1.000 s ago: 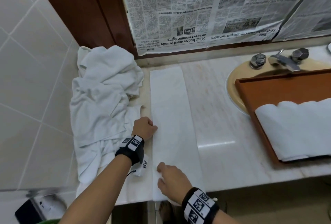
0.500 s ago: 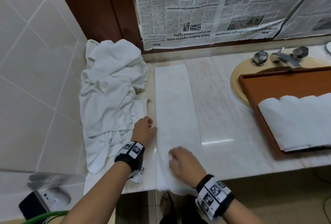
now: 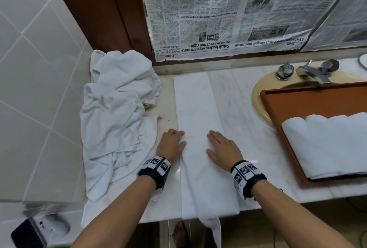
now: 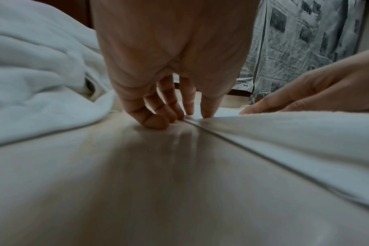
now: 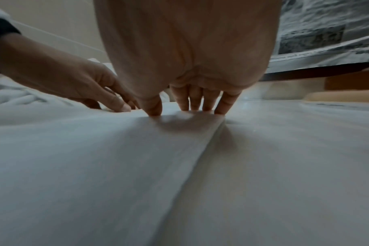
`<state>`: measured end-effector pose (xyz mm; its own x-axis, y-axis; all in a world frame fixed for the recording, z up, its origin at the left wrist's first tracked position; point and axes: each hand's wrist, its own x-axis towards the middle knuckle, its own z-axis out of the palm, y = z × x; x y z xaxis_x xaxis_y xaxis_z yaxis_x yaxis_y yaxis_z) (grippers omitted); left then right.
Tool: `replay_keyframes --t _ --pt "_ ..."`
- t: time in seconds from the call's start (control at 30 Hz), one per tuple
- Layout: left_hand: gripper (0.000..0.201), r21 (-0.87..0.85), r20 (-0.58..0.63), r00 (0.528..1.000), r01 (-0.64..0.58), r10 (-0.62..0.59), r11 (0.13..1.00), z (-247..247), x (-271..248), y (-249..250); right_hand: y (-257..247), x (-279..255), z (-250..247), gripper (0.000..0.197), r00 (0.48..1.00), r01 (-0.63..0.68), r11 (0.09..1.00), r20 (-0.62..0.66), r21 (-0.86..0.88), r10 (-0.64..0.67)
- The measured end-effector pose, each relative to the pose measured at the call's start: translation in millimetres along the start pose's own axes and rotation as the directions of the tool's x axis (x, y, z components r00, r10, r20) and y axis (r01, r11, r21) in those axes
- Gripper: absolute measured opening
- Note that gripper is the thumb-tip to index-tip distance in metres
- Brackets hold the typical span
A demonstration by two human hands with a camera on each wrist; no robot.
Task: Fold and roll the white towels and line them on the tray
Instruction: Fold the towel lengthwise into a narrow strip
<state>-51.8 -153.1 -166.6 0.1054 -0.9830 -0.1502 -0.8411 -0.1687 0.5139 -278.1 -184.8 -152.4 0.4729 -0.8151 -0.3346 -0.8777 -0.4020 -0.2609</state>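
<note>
A white towel point(image 3: 196, 105), folded into a long narrow strip, lies on the marble counter point(image 3: 248, 128) and runs from the back wall to the front edge, where one end hangs over. My left hand point(image 3: 178, 134) sits at the strip's left edge, and its fingertips point(image 4: 156, 123) press down on the counter and the towel's point(image 4: 284, 133) border. My right hand point(image 3: 215, 136) lies flat on the strip, with its fingers point(image 5: 190, 103) straight on the towel point(image 5: 95, 149). A brown tray point(image 3: 297, 97) at the right holds rolled white towels point(image 3: 327, 144).
A heap of loose white towels point(image 3: 115, 112) lies at the left against the tiled wall. The tray rests across a beige sink point(image 3: 256, 97) with a metal tap point(image 3: 309, 71). Newspaper point(image 3: 218, 9) covers the wall behind.
My right hand slid from the strip's near end, by the counter's front edge, forward along it and now lies flat. The left hand stayed at the left edge.
</note>
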Motion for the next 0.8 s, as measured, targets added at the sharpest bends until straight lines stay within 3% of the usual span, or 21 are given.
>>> replay_keyframes --t 0.2,0.3,0.37,0.43,0.53,0.63,0.8 --pt "0.045 0.012 0.019 0.999 0.045 -0.045 0.999 10 34 41 37 9 -23 0.059 0.997 -0.022 0.981 -0.075 0.194 0.037" --pt "0.043 -0.116 -0.041 0.993 0.107 -0.113 0.987 9 26 49 25 -30 -17 0.045 0.990 -0.035 0.961 -0.123 0.273 0.071" --pt "0.034 -0.172 -0.078 0.980 0.167 -0.182 0.971 7 8 51 10 -68 -5 0.038 0.993 -0.066 0.950 -0.076 0.306 0.093" --pt "0.025 -0.184 -0.019 0.960 0.270 -0.278 0.945 8 -15 51 -7 -104 8 0.039 0.993 -0.112 0.934 0.011 0.340 0.116" --pt "0.027 -0.107 0.122 0.913 0.401 -0.389 0.910 16 -40 52 -25 -130 24 0.035 0.990 -0.139 0.925 0.073 0.353 0.121" --pt "0.019 -0.119 0.176 0.908 0.404 -0.381 0.907 25 -47 51 -32 -135 25 0.020 0.986 -0.161 0.918 0.097 0.362 0.134" --pt "0.019 -0.212 0.181 0.930 0.355 -0.320 0.911 21 -51 46 -41 -147 22 0.012 0.988 -0.138 0.931 0.113 0.337 0.106"
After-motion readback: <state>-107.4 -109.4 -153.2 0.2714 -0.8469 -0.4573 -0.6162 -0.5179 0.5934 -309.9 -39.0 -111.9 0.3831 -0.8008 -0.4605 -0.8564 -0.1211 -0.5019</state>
